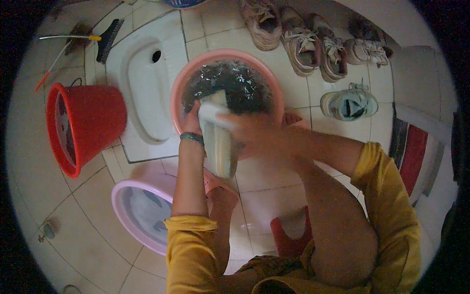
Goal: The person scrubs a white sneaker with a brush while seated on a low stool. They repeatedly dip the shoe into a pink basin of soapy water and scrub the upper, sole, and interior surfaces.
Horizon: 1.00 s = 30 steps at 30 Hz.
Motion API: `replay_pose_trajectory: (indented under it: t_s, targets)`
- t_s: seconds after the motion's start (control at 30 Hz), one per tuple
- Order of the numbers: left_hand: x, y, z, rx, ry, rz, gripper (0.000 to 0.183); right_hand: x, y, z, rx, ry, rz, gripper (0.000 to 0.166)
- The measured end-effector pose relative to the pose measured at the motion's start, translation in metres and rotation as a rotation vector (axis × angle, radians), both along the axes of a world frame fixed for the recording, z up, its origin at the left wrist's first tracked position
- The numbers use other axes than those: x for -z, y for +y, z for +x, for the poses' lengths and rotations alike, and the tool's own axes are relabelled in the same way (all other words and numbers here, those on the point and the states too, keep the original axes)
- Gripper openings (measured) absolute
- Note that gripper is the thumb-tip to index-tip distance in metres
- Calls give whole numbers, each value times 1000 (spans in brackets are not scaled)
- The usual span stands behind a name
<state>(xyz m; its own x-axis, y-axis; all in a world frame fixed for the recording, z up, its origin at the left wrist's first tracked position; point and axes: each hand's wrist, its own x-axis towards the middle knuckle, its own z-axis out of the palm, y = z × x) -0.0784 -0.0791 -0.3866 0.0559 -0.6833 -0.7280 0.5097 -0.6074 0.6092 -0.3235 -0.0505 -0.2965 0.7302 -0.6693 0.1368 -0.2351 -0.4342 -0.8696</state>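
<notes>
My left hand (191, 121), with a dark bracelet at the wrist, grips a pale shoe (217, 152) from its left side. The shoe is held over the near rim of a pink basin (227, 54), its light sole edge facing right. Blurred by motion, my right hand (253, 128) holds a white object (213, 113) against the shoe's upper part. Blur hides whether that object is a brush. Dark water (242, 82) with patches of foam fills the basin behind the shoe.
Left of the basin are a squat toilet (147, 92), a tipped red bucket (95, 125) and a floor brush (106, 40). A lilac basin (121, 187) holds cloudy water. Several worn shoes (303, 51) and a pale sneaker (349, 104) stand right. A red stool (284, 235) is below me.
</notes>
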Motion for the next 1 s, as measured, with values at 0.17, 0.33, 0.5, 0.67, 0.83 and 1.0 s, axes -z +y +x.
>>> replay_pose_trajectory:
  t_s: [0.17, 0.33, 0.5, 0.67, 0.83, 1.0]
  targets:
    - [-8, -1, -19, 120, -89, 47, 37, 50, -39, -11, 240, 222, 161, 45]
    - [-38, 4, -22, 144, -273, 6, 39, 3, 14, 1, 64, 140, 214, 47]
    - [-8, -5, -42, 131, -271, -30, 44, -7, -16, -18, 32, 436, 216, 50]
    - [-25, -4, -29, 243, -349, 121, 53, -9, 1, -1, -122, 362, 198, 56]
    - [-12, -13, -33, 298, -386, 196, 49, -12, -30, -4, 222, 179, 359, 51]
    - [-47, -11, -54, 62, -76, 219, 36, -12, 6, 4, 119, 265, 387, 49]
